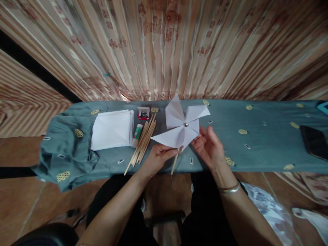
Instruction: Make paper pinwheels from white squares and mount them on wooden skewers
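A white paper pinwheel point(176, 135) with a round metal pin at its centre is held up over the cloth-covered table. Its thin wooden stick point(174, 164) points down toward the near edge. My left hand point(160, 157) is closed around the stick, just below the paper blades. At the pinwheel's right side, my right hand point(208, 147) has its thumb apart and fingers loosely curved, with the fingertips at the lower right blade. Whether those fingertips press on the paper, I cannot tell.
On the blue-green cloth point(269, 143) to the left lie a stack of white paper point(111, 130), a glue stick point(137, 135), several wooden sticks point(145, 140) and a small red box point(144, 113) of dark metal pieces. A black phone point(314, 141) lies far right. Curtains hang behind.
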Available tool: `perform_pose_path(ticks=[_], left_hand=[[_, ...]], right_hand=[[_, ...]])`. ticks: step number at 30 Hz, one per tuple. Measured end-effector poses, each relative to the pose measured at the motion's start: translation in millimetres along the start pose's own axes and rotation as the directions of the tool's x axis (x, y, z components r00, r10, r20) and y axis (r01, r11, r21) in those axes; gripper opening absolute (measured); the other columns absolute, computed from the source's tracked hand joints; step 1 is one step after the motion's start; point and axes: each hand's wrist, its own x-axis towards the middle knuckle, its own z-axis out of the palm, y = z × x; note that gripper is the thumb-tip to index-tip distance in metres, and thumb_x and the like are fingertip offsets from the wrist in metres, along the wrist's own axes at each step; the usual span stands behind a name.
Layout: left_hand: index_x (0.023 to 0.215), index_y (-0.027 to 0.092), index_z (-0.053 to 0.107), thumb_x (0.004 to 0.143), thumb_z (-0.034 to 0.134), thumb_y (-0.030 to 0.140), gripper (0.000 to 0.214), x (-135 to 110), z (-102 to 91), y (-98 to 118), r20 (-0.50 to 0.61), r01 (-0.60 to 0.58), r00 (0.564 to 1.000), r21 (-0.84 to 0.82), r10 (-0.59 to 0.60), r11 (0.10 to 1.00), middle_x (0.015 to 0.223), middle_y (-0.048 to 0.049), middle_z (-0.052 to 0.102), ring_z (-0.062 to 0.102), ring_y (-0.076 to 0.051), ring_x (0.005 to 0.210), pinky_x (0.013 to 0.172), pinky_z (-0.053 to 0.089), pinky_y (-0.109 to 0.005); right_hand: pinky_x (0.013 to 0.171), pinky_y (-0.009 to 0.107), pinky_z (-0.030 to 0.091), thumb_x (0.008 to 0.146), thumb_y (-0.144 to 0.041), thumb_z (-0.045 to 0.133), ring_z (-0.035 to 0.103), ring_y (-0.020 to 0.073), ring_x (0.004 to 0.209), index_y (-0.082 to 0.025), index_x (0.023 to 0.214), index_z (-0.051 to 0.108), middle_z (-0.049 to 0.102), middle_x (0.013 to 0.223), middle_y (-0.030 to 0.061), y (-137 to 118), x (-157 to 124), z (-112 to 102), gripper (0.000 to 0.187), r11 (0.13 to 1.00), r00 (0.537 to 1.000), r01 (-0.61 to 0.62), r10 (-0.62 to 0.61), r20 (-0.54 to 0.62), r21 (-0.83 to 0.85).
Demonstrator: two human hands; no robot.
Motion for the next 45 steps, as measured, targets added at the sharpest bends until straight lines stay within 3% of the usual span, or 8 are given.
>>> perform_pose_path(ticks=[5,11,25,32,40,45], left_hand=[[0.08,0.017,0.08,0.065,0.082,0.041,0.028,-2.1,-4.0,-3.9,-0.013,0.013,1.0,0.02,-0.013,1.0,0.09,-0.0071,0.079,0.071,-0.026,0.096,0.099,0.049,-0.039],[0.085,0.017,0.079,0.066,0.082,0.043,0.033,-4.6,-9.1,-6.3,-0.021,0.015,1.0,0.024,-0.014,1.0,0.084,-0.0066,0.078,0.071,-0.024,0.089,0.097,0.05,-0.04],[0.077,0.017,0.079,0.066,0.082,0.039,0.025,-7.4,-9.3,3.6,-0.009,0.008,1.0,0.062,-0.007,0.998,0.088,-0.0073,0.079,0.072,-0.024,0.094,0.095,0.052,-0.037],[0.084,0.016,0.079,0.063,0.084,0.039,0.031,-6.4,-8.6,2.5,-0.006,0.051,0.999,0.043,-0.051,0.998,0.09,-0.0075,0.079,0.072,-0.024,0.094,0.097,0.052,-0.038],[0.08,0.017,0.079,0.064,0.083,0.037,0.027,-5.0,-10.1,-0.8,-0.019,-0.015,1.0,0.085,0.017,0.996,0.086,-0.0059,0.079,0.072,-0.023,0.088,0.09,0.055,-0.035],[0.081,0.017,0.079,0.066,0.081,0.042,0.029,-4.8,-8.2,-0.7,-0.033,-0.063,0.997,0.107,0.067,0.992,0.086,-0.0054,0.078,0.07,-0.026,0.099,0.096,0.052,-0.038]], right_hand=[[0.081,0.026,0.057,0.071,-0.047,0.081,0.071,0.0144,0.089,-0.026,0.089,0.077,0.078,0.097,-0.0005,-0.7,-1.2,-4.9,0.028,0.993,0.993,0.101,-0.104,-0.059,-0.057],[0.067,0.018,0.055,0.068,-0.035,0.086,0.066,0.0081,0.071,-0.027,0.089,0.078,0.077,0.087,-0.0024,0.1,-2.1,-7.0,0.024,0.982,0.99,0.1,-0.115,-0.085,-0.16],[0.063,0.02,0.056,0.064,-0.034,0.087,0.064,0.0087,0.067,-0.027,0.085,0.078,0.076,0.086,-0.0028,4.0,-1.2,-2.3,0.024,0.98,0.992,0.065,-0.084,-0.098,-0.187],[0.062,0.024,0.057,0.062,-0.038,0.088,0.064,0.011,0.067,-0.029,0.085,0.078,0.076,0.087,-0.0022,1.8,-2.3,-4.6,0.026,0.972,0.987,0.085,-0.113,-0.117,-0.218],[0.062,0.023,0.054,0.064,-0.035,0.087,0.062,0.0101,0.064,-0.027,0.086,0.078,0.076,0.083,-0.0019,1.4,-2.9,-4.0,0.026,0.973,0.991,0.075,-0.098,-0.095,-0.216],[0.06,0.024,0.054,0.063,-0.037,0.088,0.061,0.01,0.062,-0.027,0.085,0.077,0.074,0.079,-0.0024,2.2,-4.5,-1.3,0.026,0.975,0.994,0.047,-0.067,-0.088,-0.216]])
